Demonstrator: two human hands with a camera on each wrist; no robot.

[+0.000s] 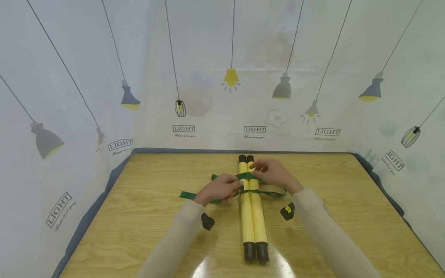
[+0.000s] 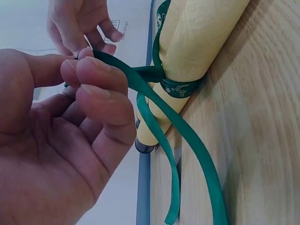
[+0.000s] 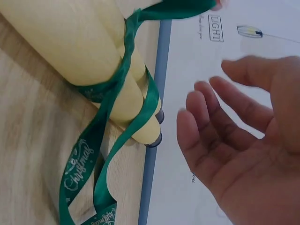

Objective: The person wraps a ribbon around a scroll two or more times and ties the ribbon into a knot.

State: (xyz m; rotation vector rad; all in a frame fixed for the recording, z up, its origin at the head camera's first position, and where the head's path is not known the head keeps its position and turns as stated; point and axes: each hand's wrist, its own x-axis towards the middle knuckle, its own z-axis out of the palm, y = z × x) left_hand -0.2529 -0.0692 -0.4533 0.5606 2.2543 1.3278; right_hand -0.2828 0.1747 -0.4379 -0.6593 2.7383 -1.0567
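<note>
Green ribbon (image 2: 179, 120) ran off btm edge, both wrist cams!

L cam: L hand (image 2: 56, 150) got cropped L. R cam: R hand (image 3: 248, 164) cut off R, yellow rolls (image 3: 65, 42) up top too! Head: script (image 1: 254, 137) was too tiny to read!

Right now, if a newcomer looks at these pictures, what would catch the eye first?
Probably the two yellow rolls with black ends, lying side by side on the wooden table. A green ribbon is wrapped around them, pinched by the left hand, with the open right hand close by. Behind, lamp pictures decorate the pale backdrop.
</note>
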